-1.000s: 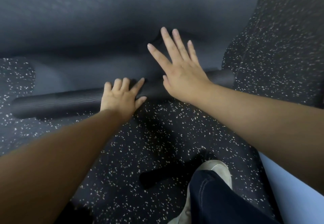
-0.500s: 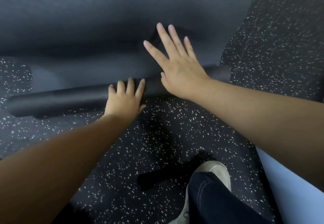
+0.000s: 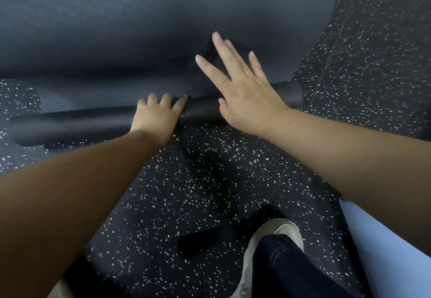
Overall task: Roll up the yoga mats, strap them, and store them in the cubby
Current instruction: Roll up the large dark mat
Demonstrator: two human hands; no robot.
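Left hand [image 3: 155,117]: fingers [image 3: 167,99] curled over the top of the rolled part of the dark yoga mat [image 3: 77,124], pressing it down near mid-length; whether the thumb wraps under cannot be told. Right hand [image 3: 245,92]: fingers [image 3: 222,46] straight and spread wide, holding nothing, the palm bearing on the roll while the fingertips lie on the flat, unrolled sheet [image 3: 140,29] just beyond it, beside a raised wrinkle in the sheet. The roll itself is thin, only a few turns by appearance, and runs across the speckled rubber floor [image 3: 210,181] from the left of the view to its open end at the right. The greater part of the mat lies flat and unrolled ahead of the hands. A dark strap-like item [image 3: 200,243] lies on the floor near the person's pale shoe [image 3: 268,234], apart from the mat; its identity cannot be confirmed. A pale blue surface [image 3: 384,251], possibly a second mat, shows at lower right. No cubby is in view. Assessment: rolling of the first mat is at an early stage; completion of the roll, strapping, storage and any further mats remain outstanding.
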